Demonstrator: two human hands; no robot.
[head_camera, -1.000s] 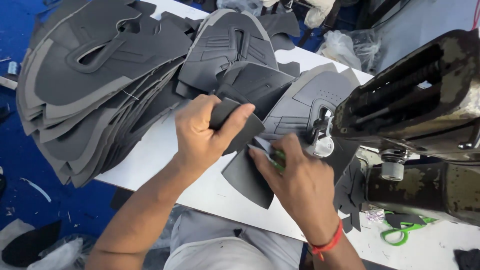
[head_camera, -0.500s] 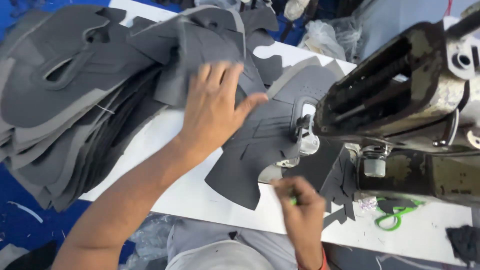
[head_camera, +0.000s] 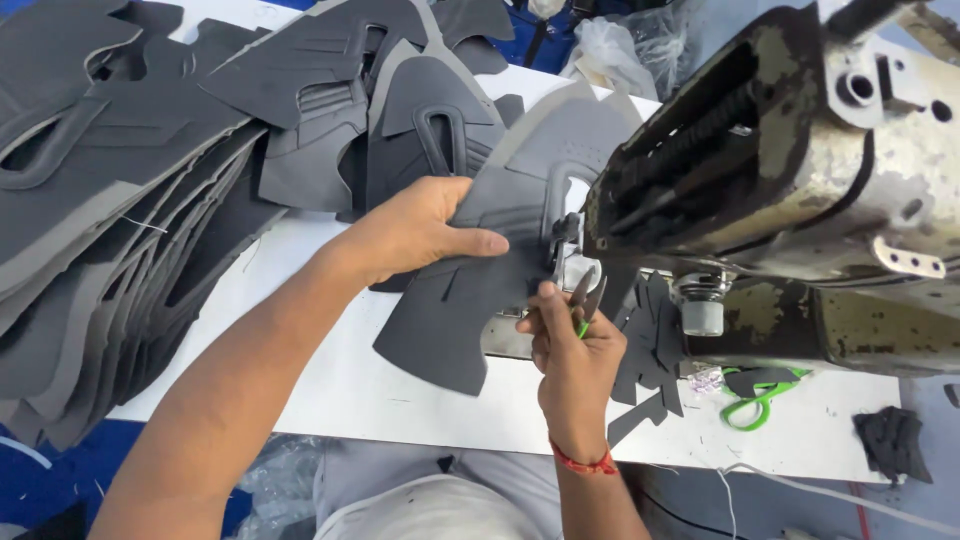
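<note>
Grey shoe panel (head_camera: 470, 300) under left hand (head_camera: 410, 235)

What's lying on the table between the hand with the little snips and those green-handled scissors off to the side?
In the head view, between the right hand and the green-handled scissors lies a loose cluster of dark grey cut scraps on the white table, under the sewing machine.

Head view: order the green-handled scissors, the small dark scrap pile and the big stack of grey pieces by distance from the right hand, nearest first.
From the right hand:
1. Green-handled scissors, on the table to its right.
2. Small dark scrap pile, at the table's far right.
3. Big stack of grey pieces, far left.
</note>
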